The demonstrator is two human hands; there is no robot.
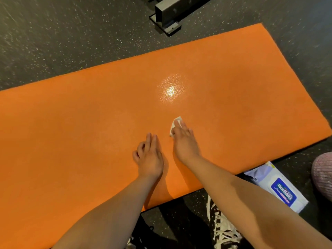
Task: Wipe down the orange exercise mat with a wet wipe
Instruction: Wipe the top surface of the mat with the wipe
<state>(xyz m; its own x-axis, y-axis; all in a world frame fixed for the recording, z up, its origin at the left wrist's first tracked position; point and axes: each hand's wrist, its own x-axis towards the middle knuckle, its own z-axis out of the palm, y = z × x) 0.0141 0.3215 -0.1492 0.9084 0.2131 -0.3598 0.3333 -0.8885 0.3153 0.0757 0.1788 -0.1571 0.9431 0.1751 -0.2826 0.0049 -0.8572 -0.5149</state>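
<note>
Fingers point(181, 125) of the right hand point(185, 141): straight, pressed flat on the wet wipe point(177, 120), not curled round it.

Fingers of the left hand point(149, 157): two extended, the rest loosely bent, grasping nothing; hand rests on the mat at 8 o'clock of the wipe.

Wet wipe: white, thin, limp; only a corner shows past the fingertips, so it is possibly folded. Lies near mid-mat, towards the near edge. Likely light and clingy when damp. Best driven under a flat palm; pinching would bunch it.

Orange exercise mat point(89, 114): long rectangle, flat on the floor point(53, 42), fine pebbled foam. A glare patch point(170, 90) sits at 12 o'clock of the wipe. Probably soft and light, so it may creep under strokes; the left hand serves as an anchor.

Floor: dark speckled rubber.

Pack of wipes point(282, 191): soft, white and blue, at 4 o'clock, just off the mat edge.

Metal frame foot point(168, 13): grey, boxy, at 12 o'clock.
</note>
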